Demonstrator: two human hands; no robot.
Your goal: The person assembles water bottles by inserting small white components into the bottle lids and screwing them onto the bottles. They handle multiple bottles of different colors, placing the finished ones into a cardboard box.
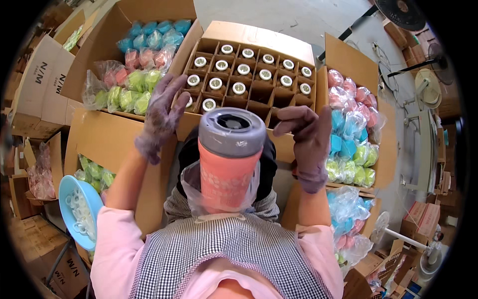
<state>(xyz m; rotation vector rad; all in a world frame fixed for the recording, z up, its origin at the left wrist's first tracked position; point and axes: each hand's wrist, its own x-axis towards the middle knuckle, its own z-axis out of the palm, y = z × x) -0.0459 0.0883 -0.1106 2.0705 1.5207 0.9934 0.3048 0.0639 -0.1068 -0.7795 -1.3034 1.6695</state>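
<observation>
A pink tumbler-like container [225, 174] with a thick grey ring [233, 144] and a dark opening stands in front of my body, clear plastic film around its lower part. Neither hand touches it, and what supports it is hidden. My left hand [160, 112], in a thin purplish glove, is spread with nothing in it beside the near left edge of a divided carton [254, 32]. My right hand [309, 142], gloved alike, hovers right of the container with fingers apart. In the carton's cells stand several items with white-rimmed round tops [239, 88]; some cells near the right hand hold none.
Left, a carton [92, 62] holds bagged blue, pink and green pieces [128, 98]; another [351, 55] on the right holds similar ones [343, 139]. A blue basin [67, 199] of translucent rings [79, 209] stands at lower left. A black fan [401, 12] stands at upper right.
</observation>
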